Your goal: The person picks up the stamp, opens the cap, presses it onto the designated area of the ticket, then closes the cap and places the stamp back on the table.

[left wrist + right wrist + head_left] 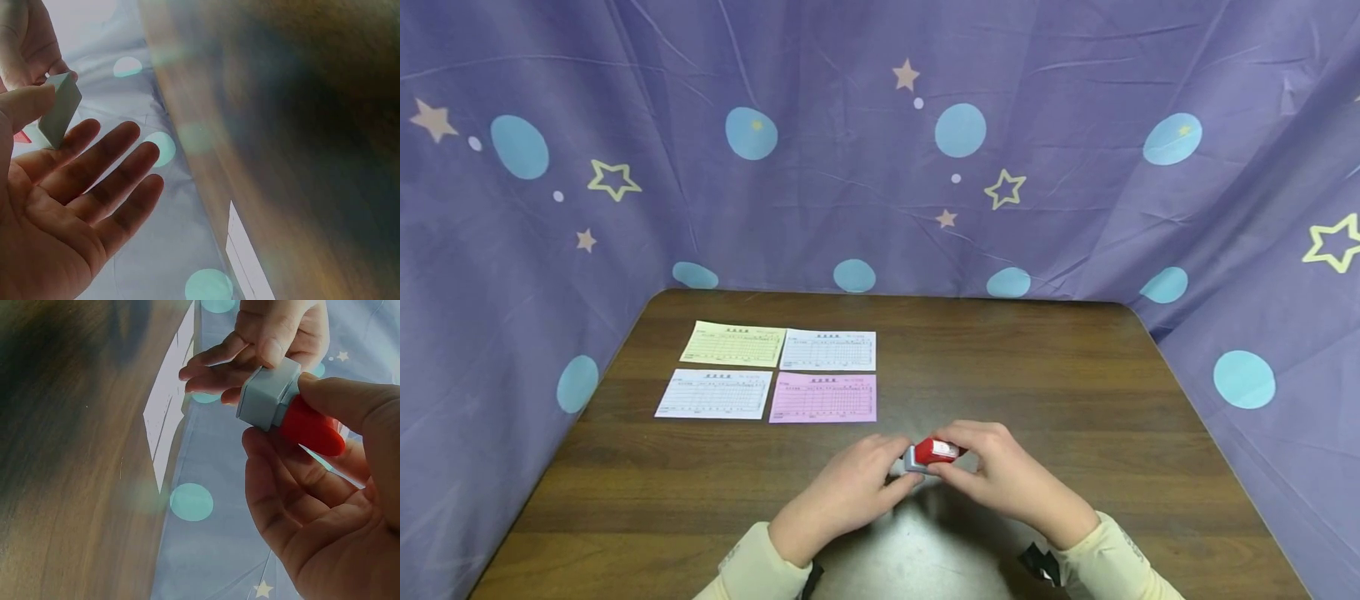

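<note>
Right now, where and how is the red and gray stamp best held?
Probably by its rounded red handle, from the right: that end faces your right hand, while your left hand pinches the boxy gray block opposite.

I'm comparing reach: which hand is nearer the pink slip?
Left. The left hand is on the person's side of the pink slip, slightly right; the right hand is also on that side, but farther right.

purple curtain [850,50] behind a wooden table [1037,367]
stars [906,75] and blue dots [960,130] mark the curtain; on the table's left half, four printed slips [823,397] lie in two rows, yellow and white farther back, white and pink nearer.
</note>
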A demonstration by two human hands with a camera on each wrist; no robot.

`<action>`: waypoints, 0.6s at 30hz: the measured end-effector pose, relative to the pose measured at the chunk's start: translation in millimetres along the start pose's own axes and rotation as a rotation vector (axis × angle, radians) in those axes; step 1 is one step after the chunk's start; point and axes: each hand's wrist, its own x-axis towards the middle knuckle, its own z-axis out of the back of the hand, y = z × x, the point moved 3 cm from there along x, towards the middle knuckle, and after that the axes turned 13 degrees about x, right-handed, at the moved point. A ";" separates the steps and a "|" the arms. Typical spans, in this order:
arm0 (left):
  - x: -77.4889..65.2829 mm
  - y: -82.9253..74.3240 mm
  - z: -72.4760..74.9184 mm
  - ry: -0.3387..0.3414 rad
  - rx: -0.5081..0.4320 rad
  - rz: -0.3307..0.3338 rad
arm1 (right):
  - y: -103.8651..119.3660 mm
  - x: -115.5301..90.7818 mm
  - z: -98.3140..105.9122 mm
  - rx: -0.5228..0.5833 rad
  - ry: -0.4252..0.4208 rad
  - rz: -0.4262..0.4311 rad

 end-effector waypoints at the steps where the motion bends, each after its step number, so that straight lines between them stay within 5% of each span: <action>1: 0.1 -0.2 0.2 -0.002 -0.002 -0.002 | -0.2 -0.1 -0.1 0.001 0.001 -0.001; 18: 0.3 -1.9 2.5 -0.015 0.015 -0.018 | 0.4 -4.2 2.4 -0.002 0.001 -0.046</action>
